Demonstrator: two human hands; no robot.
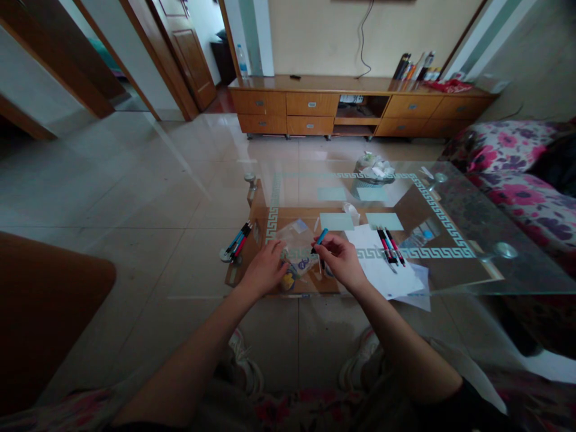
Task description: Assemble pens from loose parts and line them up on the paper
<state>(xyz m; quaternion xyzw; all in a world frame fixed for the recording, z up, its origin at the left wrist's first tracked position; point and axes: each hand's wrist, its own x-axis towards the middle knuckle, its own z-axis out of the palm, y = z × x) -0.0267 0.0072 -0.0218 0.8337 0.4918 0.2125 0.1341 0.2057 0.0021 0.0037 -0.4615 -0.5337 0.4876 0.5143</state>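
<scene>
My right hand (341, 257) is closed around a blue and black pen (322, 236), held at a slant above the glass table. My left hand (265, 267) rests at the edge of a clear plastic bag (294, 237) with its fingers apart. Blue and yellow print shows on the bag between the two hands. Left of my left hand, a bunch of blue, black and red pens (238, 242) lies by the table's left edge. To the right of my right hand, several black and red pens (390, 246) lie on white paper sheets (373, 277).
Crumpled tissue (351, 212) lies beyond the bag. A waste basket (373, 171) filled with white rubbish is at the table's far side. A plastic bottle (418, 238) shows on the right. A low wooden cabinet (310, 105) lines the wall; a floral sofa (517, 180) stands right.
</scene>
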